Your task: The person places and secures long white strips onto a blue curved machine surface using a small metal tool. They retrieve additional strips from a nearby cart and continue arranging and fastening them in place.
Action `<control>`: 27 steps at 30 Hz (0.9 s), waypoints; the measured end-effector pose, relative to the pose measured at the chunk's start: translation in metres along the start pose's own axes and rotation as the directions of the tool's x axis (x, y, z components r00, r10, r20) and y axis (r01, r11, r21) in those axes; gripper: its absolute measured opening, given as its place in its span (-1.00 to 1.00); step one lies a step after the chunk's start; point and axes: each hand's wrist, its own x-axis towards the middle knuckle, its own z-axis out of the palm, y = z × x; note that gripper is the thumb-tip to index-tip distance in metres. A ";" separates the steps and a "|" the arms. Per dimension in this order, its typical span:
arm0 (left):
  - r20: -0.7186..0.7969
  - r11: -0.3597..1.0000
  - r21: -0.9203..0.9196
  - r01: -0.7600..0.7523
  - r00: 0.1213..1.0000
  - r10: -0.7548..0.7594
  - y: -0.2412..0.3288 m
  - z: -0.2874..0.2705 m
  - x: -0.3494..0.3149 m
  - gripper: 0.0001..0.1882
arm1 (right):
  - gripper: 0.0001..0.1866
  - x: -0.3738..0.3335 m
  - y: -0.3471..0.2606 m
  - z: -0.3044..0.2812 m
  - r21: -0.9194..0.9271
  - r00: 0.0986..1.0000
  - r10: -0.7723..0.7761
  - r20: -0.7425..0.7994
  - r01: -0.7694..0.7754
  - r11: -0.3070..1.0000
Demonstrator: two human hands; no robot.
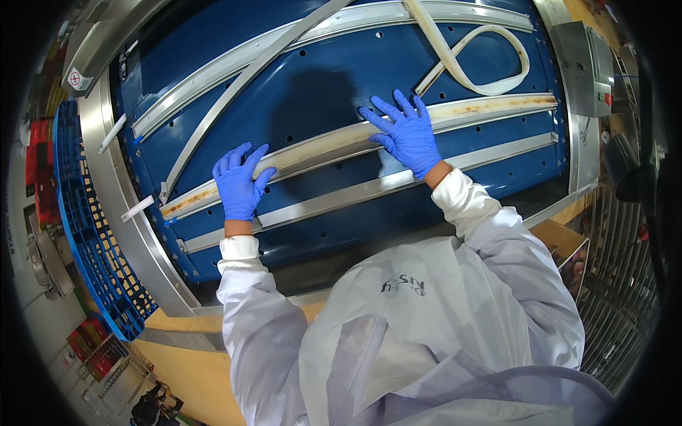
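Both my hands wear blue gloves and reach over a large blue panel point(234, 135) with small round holes. A long metal rail with a whitish, brown-stained strip point(320, 149) along it crosses the panel beneath them. My left hand point(240, 186) rests at the left part of this rail, fingers spread and thumb apart. Farther right, my right hand point(408, 135) lies over the rail's middle with its fingers fanned out. Just beyond it, a loose cream-coloured strip point(524, 64) curls in a loop on the panel. Whatever lies under the palms is hidden.
Another metal rail point(213, 78) runs along the far side, crossed by a slanting grey bar point(245, 78). A flat metal bar point(341, 193) lies nearer me. A steel control box point(586, 67) stands right, a blue pallet point(78, 206) left. White rods point(114, 133) project at the left edge.
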 end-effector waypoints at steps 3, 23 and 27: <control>0.020 0.998 -0.059 0.009 1.000 -0.007 -0.005 -0.001 0.001 -0.46 | -0.40 0.001 -0.007 0.002 0.032 1.000 0.005 -0.017 -0.005 0.999; -0.098 0.967 -0.254 0.019 0.994 -0.045 -0.030 0.007 0.006 -0.43 | -0.44 -0.017 0.012 -0.007 0.149 0.998 -0.035 -0.048 0.042 0.988; -0.032 0.950 -0.283 0.135 0.988 -0.150 -0.044 0.006 -0.013 -0.46 | -0.44 -0.041 0.065 -0.016 0.120 0.999 -0.022 -0.031 0.026 0.992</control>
